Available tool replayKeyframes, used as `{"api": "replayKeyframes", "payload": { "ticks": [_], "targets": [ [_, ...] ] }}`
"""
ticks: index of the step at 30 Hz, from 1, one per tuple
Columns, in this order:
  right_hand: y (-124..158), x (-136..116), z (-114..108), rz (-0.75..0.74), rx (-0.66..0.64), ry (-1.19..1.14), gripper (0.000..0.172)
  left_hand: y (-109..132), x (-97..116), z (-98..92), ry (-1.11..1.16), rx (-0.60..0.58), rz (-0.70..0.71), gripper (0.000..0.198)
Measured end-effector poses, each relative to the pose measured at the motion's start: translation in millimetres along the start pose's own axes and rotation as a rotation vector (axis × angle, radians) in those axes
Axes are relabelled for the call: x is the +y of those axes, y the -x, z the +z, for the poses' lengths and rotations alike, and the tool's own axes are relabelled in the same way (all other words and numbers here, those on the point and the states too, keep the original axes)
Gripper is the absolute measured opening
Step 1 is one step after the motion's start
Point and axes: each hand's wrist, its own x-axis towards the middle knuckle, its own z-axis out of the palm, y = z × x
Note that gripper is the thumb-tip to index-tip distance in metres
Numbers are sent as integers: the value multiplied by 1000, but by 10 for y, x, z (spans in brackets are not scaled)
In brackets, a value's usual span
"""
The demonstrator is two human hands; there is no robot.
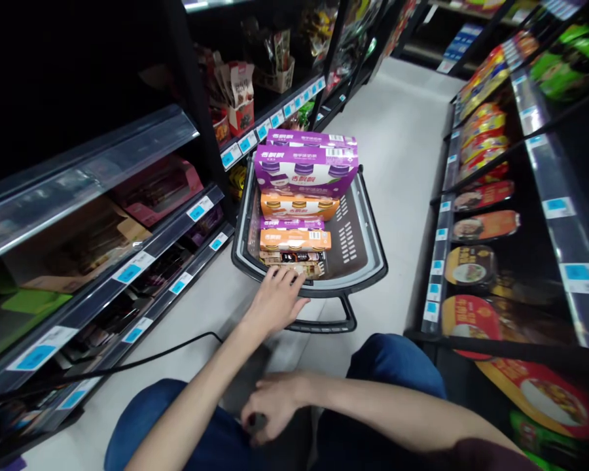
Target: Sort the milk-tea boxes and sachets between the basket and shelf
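A dark shopping basket (374, 252) with a grey inner rim stands on the floor before my knees. My left hand (276, 297) lies over its near rim, fingers spread, fingertips at a flat pale packet (299, 268). Inside, along the left, stand purple cup-drink packs (307, 171) and orange cup-drink packs (295, 241). The basket's black handle (331, 325) hangs out toward me, just right of the left hand. Low between my knees, my right hand (273, 407) is closed around something dark with a rounded end; most of it is hidden.
Shelves with price tags (132, 267) run along the left, holding boxes and snack packets. On the right, a shelf carries instant-food bowls (471, 265) and noodle packets (483, 140). Pale floor (397, 124) stretches up the aisle. A black cord (171, 350) crosses at the lower left.
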Motion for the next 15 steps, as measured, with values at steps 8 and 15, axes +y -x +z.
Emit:
{"api": "replayKeyframes", "payload": {
  "ticks": [8,15],
  "targets": [
    [1583,-806,-934,-254,156,-204,15,-29,-6,66,80,45,20,45],
    [1728,31,-2307,267,849,14,32,-92,-53,194,58,158,34,47]
  ]
}}
